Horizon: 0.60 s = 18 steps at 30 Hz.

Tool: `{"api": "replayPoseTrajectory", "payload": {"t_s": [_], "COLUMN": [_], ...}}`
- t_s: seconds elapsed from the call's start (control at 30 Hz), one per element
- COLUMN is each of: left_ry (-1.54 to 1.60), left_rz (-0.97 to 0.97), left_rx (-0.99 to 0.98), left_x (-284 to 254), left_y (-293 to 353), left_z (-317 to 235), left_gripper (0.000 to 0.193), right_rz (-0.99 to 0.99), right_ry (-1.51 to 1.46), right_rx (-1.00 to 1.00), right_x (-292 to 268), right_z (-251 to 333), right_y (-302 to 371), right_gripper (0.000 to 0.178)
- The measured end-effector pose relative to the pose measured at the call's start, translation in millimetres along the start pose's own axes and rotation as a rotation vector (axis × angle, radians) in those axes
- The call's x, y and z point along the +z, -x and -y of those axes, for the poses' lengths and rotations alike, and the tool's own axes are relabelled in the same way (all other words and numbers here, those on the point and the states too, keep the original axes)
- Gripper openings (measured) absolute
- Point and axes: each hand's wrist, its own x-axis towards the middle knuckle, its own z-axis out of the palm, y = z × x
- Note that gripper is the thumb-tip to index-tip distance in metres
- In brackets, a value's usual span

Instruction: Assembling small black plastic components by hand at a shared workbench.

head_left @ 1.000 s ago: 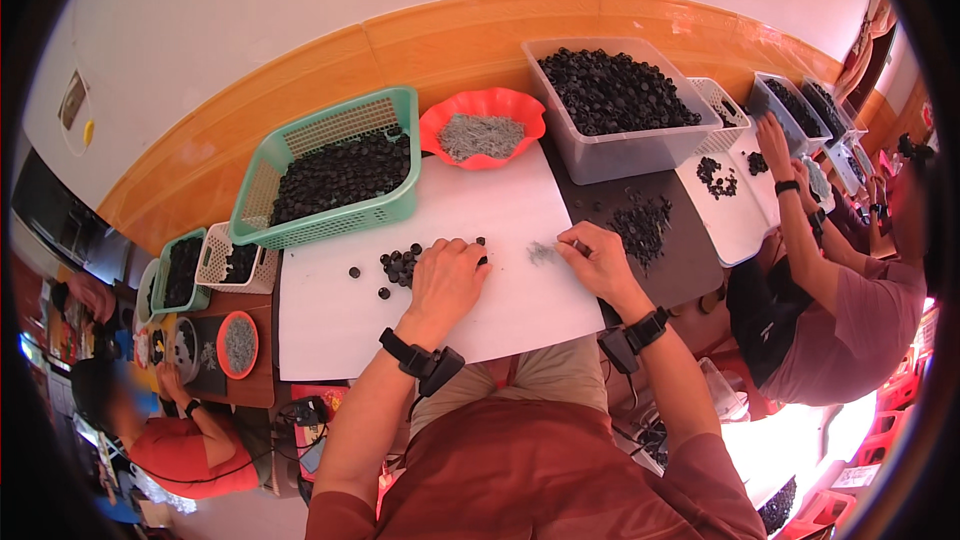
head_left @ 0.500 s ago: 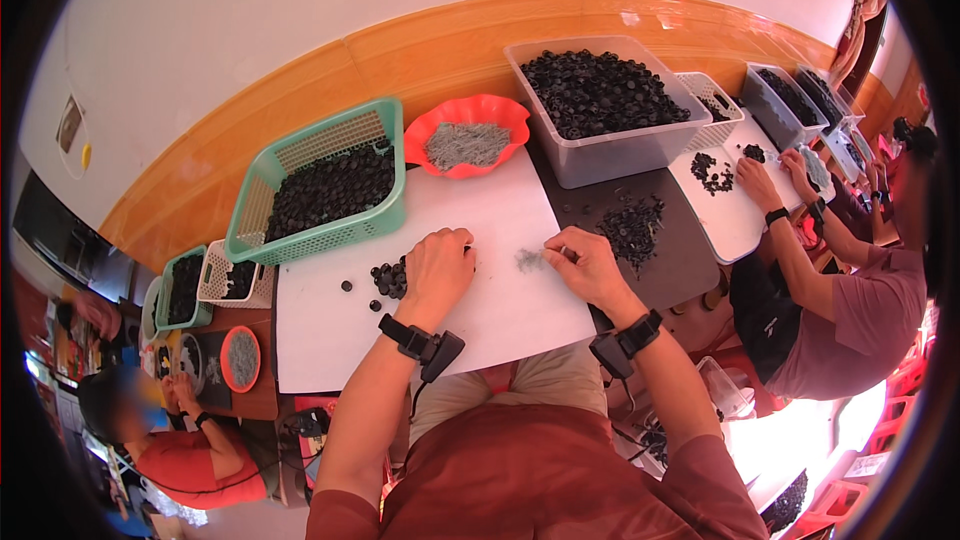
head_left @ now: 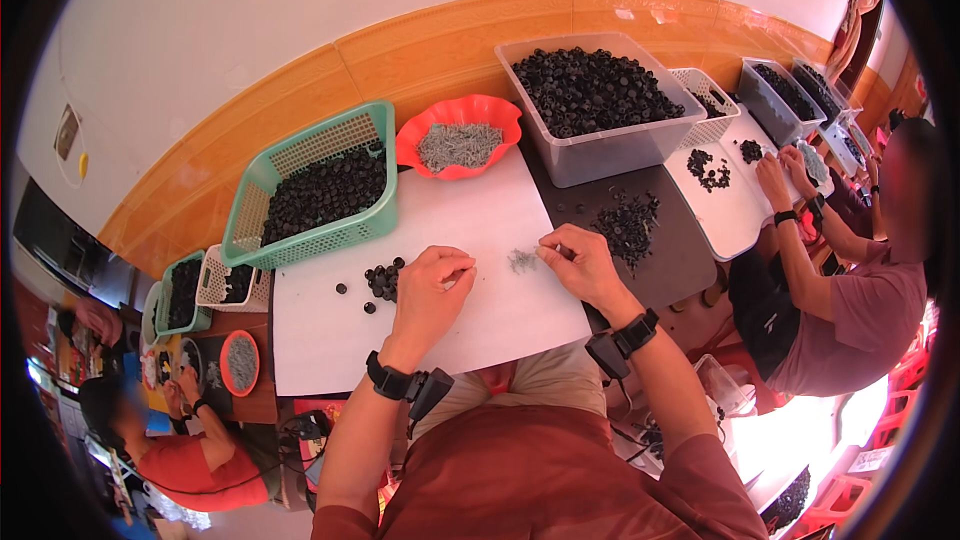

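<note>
My left hand (head_left: 432, 295) is over the white sheet (head_left: 500, 325), thumb and fingers pinched together. Anything between those fingertips is too small to make out. Just beside it, to the left, lies a cluster of small round black caps (head_left: 381, 281), with a couple of loose ones apart. My right hand (head_left: 582, 265) pinches at the right side of the sheet, its fingertips by a small heap of thin grey pins (head_left: 522, 260). What that pinch holds, if anything, cannot be told. Both wrists wear black straps with a small box attached.
Behind the sheet stand a green basket (head_left: 378, 210) of black caps, a red scalloped bowl (head_left: 408, 146) of grey pins and a clear bin (head_left: 620, 145) of black parts. Black pieces (head_left: 628, 228) lie on a dark mat (head_left: 668, 260). Other people sit at left and right.
My left hand has turned and drawn slightly back toward me, its fingertips now lower. My right hand stays close to the pin heap. The whole view has shifted a little.
</note>
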Motion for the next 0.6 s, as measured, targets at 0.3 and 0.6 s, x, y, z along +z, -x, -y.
{"api": "replayPoseTrajectory", "payload": {"t_s": [0.3, 0.6], "left_ry": [0.19, 0.292], "left_rz": [0.059, 0.045], "left_rx": [-0.077, -0.188], "left_x": [-3.0, 3.2], "left_y": [32.9, 46.7], "left_z": [-5.1, -25.3], "left_gripper": [0.019, 0.033], "right_rz": [-0.134, 0.142], "right_ry": [0.012, -0.135], "right_rx": [-0.081, -0.172], "right_x": [-5.3, 7.3], "right_z": [7.7, 69.4], "right_y": [6.3, 39.6], "right_gripper": [0.009, 0.015]}}
